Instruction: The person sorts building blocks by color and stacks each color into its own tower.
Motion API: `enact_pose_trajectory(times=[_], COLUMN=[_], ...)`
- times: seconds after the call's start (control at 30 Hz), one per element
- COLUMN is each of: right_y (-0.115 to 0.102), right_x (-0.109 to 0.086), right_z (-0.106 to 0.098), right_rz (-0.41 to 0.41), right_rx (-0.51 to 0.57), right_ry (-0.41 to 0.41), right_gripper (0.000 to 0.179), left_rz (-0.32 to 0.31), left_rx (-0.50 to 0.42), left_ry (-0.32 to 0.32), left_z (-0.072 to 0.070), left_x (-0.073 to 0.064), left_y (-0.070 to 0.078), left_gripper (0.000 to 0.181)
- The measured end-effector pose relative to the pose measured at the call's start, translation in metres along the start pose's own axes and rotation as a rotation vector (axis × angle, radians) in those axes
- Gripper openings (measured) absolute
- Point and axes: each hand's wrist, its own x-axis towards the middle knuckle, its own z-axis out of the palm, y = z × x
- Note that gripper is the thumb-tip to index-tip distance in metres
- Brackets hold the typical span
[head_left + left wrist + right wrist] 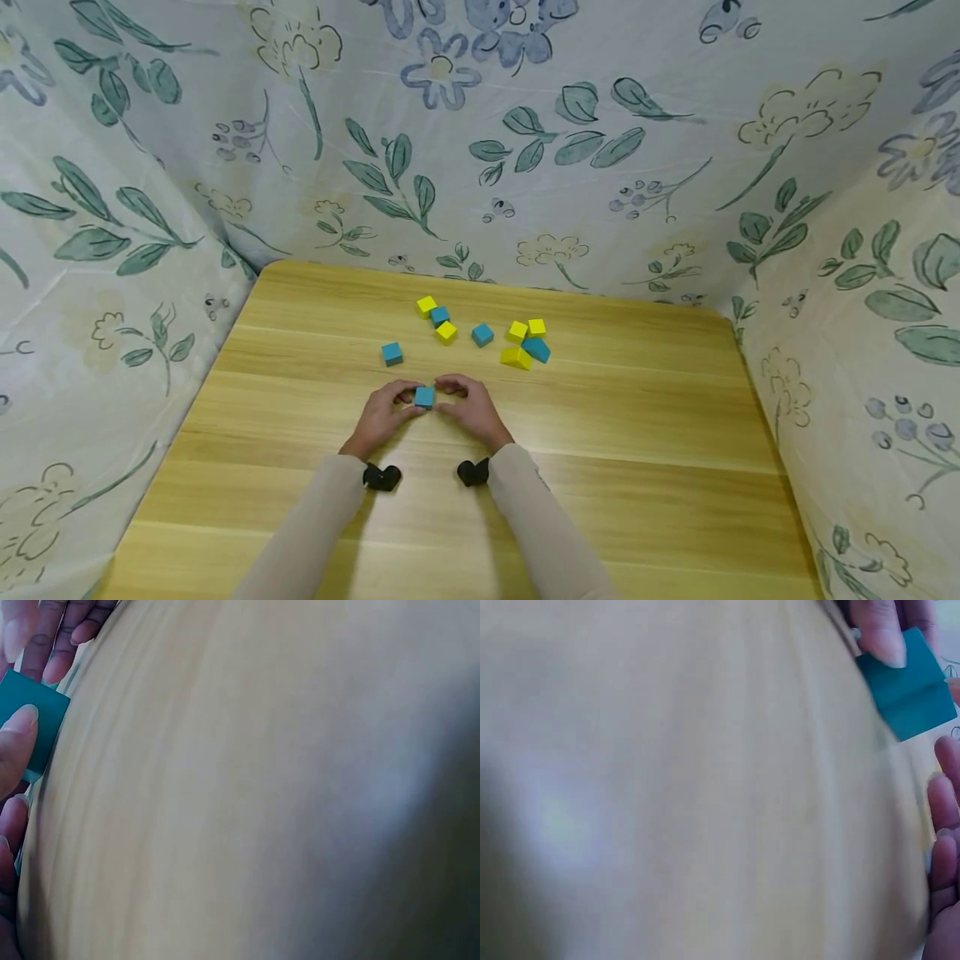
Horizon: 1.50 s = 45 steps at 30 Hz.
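A small blue cube [424, 397] is between the two hands, over the near middle of the table. The left hand [384, 417] pinches it, and in the left wrist view the thumb [21, 735] lies flat against one face of the cube [45, 712]. Close on the cube's other side is the right hand [472, 410], its fingers loosely bent. In the right wrist view, the right fingers [943, 802] show beside and below the cube [909, 690], with one fingertip right at its edge.
Beyond the hands lie a blue cube [392, 354], a yellow cube [426, 306] and several more blocks. To their right, a yellow wedge-like block [516, 358] lies by a blue angular block [536, 348]. Floral cloth [487, 192] walls the wooden table [637, 433] at the back and sides.
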Motion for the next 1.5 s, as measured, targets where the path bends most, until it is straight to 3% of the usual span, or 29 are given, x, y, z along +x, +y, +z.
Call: enact_pose_trajectory(times=[0.2,0.4,0.67,0.93,1.13,1.37,1.5], right_y=[-0.014,-0.028,-0.052,-0.061,-0.059,-0.055,-0.053], right_x=[0.012,0.035,0.079,0.107,0.115,0.118,0.119], right_z=[-0.005,-0.012,-0.016,-0.002,0.010,0.018,0.019], right_rz=[0.018,-0.032,-0.120,-0.094,-0.051,0.022,0.025], right_rx=[0.013,-0.094,-0.238,-0.301,-0.324,-0.358,-0.389], right_ry=[-0.007,-0.055,-0.200,-0.320,-0.342,-0.354,-0.353], right_gripper=[0.036,0.035,0.038,0.039,0.040,0.037,0.034], left_rz=[-0.005,0.007,0.030,0.024,-0.008,0.030,0.038], left_rx=[-0.001,0.015,0.002,-0.004,-0.008,0.004,0.009], left_ry=[0.001,0.000,0.005,0.006,-0.009,0.014,0.008], left_z=[-0.002,0.000,0.003,0.001,0.001,0.001,0.000], left_x=[0.000,0.000,0.002,0.000,-0.002,-0.002,-0.001], left_y=[-0.001,-0.005,-0.008,-0.006,-0.003,-0.004,-0.005], left_gripper=[0.036,0.036,0.037,0.036,0.036,0.035,0.035])
